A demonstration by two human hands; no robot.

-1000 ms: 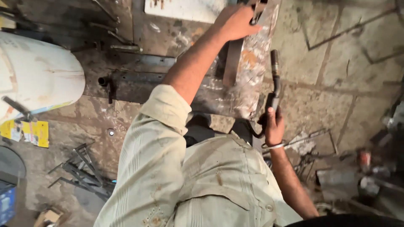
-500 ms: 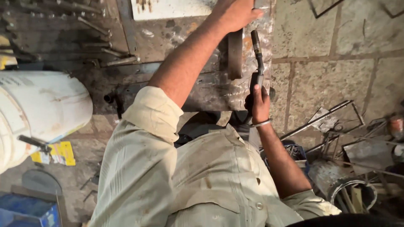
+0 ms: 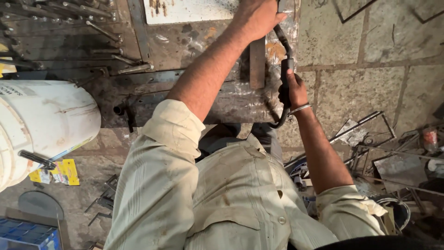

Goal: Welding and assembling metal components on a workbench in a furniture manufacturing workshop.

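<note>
My left hand (image 3: 254,18) reaches far forward and is closed over the far end of a flat steel bar (image 3: 257,62) that lies on a rusty steel work plate (image 3: 185,46). What the fingers grip is partly hidden at the frame's top edge. My right hand (image 3: 291,90), with a metal bangle on the wrist, is shut on the black handle of a welding torch (image 3: 286,74). The torch's neck curves up to just beside my left hand, close to the bar. Its cable loops down under my right wrist.
A big white bucket (image 3: 41,125) stands at the left. Steel rods (image 3: 55,14) lie at the top left. A yellow packet (image 3: 55,172) and a blue crate (image 3: 27,234) are lower left. Scrap metal frames (image 3: 365,134) clutter the stone floor (image 3: 360,51) at the right.
My right hand has carried the torch up and forward, from beside the plate's near edge to the bar next to my left hand. The left hand has kept its hold.
</note>
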